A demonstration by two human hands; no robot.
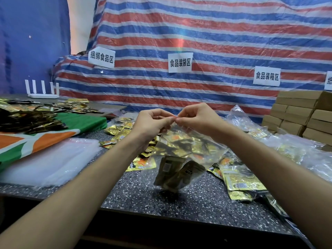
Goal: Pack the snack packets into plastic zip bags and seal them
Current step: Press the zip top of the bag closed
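nearest us the speckled table point(143, 198) lies under the bag point(186, 150), which we hold up off it with a few packets point(177, 174) slumped in its bottom. our left hand point(152, 123) and right hand point(195, 119) meet at the bag's top edge, each pinching the zip strip between thumb and forefinger, tips almost touching. we judge the filling done and the sealing in hand: next we must press the two tracks together and run the pinch outward along the whole strip, keeping packet corners out of it. whether any of it has closed yet we cannot tell. empty bags point(48, 162) lie stacked to the left, loose packets point(239, 182) to the right, their print too small to read. further back stand boxes point(301, 115). on the tarp point(215, 33), left to right, the first sign point(101, 59) reads 捆绑食品区, the second sign point(180, 62) 食品装袋区, the third sign point(267, 76) 食品装箱区; a fourth is cut off at the edge
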